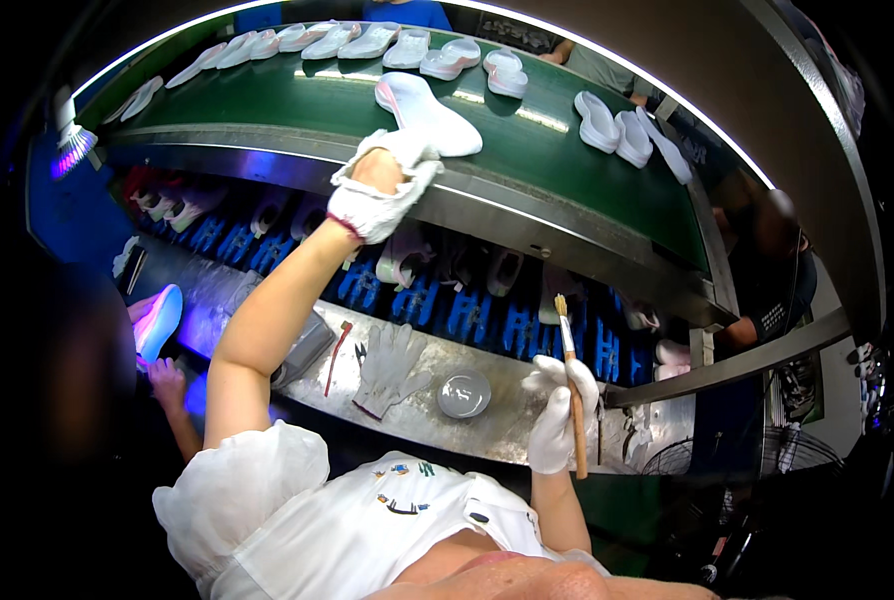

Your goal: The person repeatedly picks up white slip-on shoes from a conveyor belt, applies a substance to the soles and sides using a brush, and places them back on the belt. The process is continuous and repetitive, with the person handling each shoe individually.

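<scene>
Lining green belt [537, 150]: white soles [371, 41]; lamp [74, 146] glowing.

Up top: long green belt [267, 95] in metal frame [527, 218]. Carries curved row of white soles [371, 41] along far side, some pink-marked; single sole [506, 75] to their right, then three soles [634, 138] close together. Nearest front edge, pink-ended sole [425, 112]; contact with belt unclear. Below: stained metal bench [507, 382]. Bears, left to right, grey block [312, 350], partly hidden, thin red tool [338, 357], pale glove [389, 372], round bowl [463, 396].
</scene>
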Demonstrator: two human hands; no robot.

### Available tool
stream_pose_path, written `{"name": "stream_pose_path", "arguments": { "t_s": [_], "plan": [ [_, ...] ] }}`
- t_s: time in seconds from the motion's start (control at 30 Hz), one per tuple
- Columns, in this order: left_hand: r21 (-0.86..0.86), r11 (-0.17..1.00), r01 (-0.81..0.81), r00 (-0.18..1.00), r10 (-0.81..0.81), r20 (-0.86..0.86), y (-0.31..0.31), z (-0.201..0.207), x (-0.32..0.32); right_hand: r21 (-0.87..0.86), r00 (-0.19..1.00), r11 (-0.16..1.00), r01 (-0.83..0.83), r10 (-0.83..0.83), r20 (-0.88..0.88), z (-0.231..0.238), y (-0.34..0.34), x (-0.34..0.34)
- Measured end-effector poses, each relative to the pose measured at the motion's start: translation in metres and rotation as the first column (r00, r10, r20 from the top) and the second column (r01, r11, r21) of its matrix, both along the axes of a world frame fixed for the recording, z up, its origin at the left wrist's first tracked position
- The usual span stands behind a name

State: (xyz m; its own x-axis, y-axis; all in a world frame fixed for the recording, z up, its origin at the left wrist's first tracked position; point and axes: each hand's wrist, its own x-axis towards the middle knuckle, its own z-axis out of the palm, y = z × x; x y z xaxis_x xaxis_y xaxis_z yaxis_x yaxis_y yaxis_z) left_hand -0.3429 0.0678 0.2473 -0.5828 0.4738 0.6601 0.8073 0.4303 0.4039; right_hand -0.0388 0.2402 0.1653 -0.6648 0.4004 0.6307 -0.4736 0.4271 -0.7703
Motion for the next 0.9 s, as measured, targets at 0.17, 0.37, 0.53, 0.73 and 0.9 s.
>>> {"name": "stream_pose_path", "arguments": {
  "t_s": [0.17,0.37,0.53,0.73,0.9],
  "plan": [
    [0.162,0.985,-0.054,0.995,0.067,-0.078,0.006,0.001,0.002,-0.17,0.988,0.984,0.058,-0.032,0.151,-0.022,0.003,-0.001],
    [-0.13,0.962,-0.242,0.964,0.253,0.081,0.037,-0.005,-0.016,-0.284,0.968,0.95,0.133,-0.063,0.243,-0.042,-0.004,-0.003],
    [-0.071,0.995,0.065,0.992,-0.072,-0.105,-0.026,-0.009,-0.018,-0.179,0.956,0.975,0.128,-0.074,0.283,-0.057,0.008,0.009],
    [0.183,0.952,-0.244,0.958,0.266,-0.109,-0.067,-0.004,-0.017,-0.256,0.878,0.942,0.217,-0.073,0.473,-0.085,0.022,0.026],
    [0.109,0.993,-0.052,0.998,0.055,-0.026,-0.046,-0.027,-0.004,0.005,0.811,0.972,0.234,-0.198,0.55,-0.103,0.028,0.022]
  ]
}}
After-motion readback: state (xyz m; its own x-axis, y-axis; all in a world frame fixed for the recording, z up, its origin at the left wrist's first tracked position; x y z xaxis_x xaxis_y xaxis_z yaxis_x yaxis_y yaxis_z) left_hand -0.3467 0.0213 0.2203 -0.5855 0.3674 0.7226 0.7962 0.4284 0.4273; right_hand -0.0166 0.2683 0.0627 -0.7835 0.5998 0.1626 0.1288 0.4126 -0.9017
